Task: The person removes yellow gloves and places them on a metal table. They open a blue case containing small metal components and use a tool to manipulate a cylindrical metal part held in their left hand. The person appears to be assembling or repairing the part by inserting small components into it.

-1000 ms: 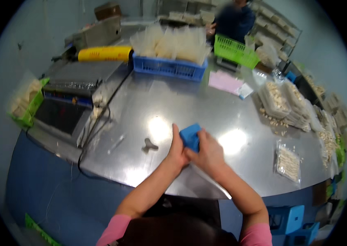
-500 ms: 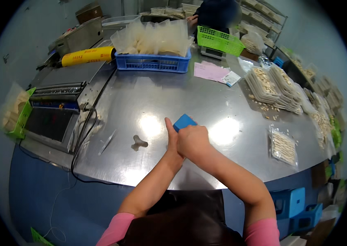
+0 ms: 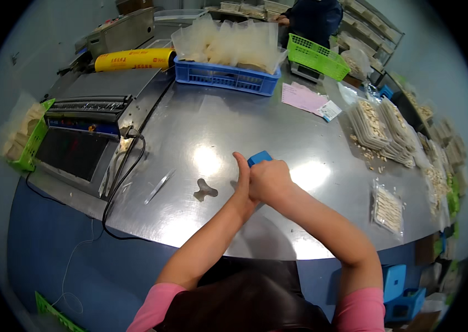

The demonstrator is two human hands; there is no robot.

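Observation:
Over the steel table, both hands are pressed together around a small blue block-like thing whose exact kind I cannot make out. My right hand is closed in a fist, its fingers curled against the blue block. My left hand lies beside it with the thumb sticking up. Its other fingers are mostly hidden behind the right hand and the block. A three-lobed metal piece lies left of my hands. Further left are slim metal tweezers.
A wrapping machine with a yellow roll and black cable stands left. A blue crate of clear bags sits at the back, near pink papers. Stacked trays and a bagged tray lie right. Another person stands beyond.
The view has shifted, so the tabletop things sit a little further right in it. The blue block shows less above my right fist. Both hands stay together around it.

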